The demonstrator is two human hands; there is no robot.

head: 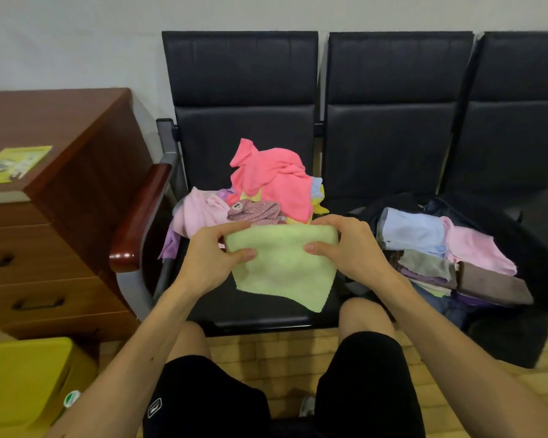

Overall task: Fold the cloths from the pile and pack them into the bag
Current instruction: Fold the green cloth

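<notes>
A: Going from the left, what matters first?

B: The left hand (217, 252) pinches the top left corner of the green cloth (282, 263), thumb on the near face and fingers curled behind the folded top edge. The cloth hangs above the front edge of the left seat (266, 314), just in front of the pile (250, 197) at the middle of that seat.

A: And the other side?

B: The right hand (350, 248) pinches the top right corner the same way. The cloth's long axis runs left to right between the two hands, and its loose lower edge sags toward the front right of the seat.

A: Where does it go next?

B: The bag (525, 248) lies open on the neighbouring seat, to the right of the cloth, with folded cloths (450, 251) already stacked in it. The right hand is the nearer one, so I'd expect another fold and then a carry rightward.

A: Any writing?

B: A small tag on the speckled cloth (253, 211) in the pile and a logo patch on the shorts (203, 403), both too small to read. The print on the green booklet (15, 164) on the wooden cabinet (76, 184) at far left is also unreadable.
</notes>
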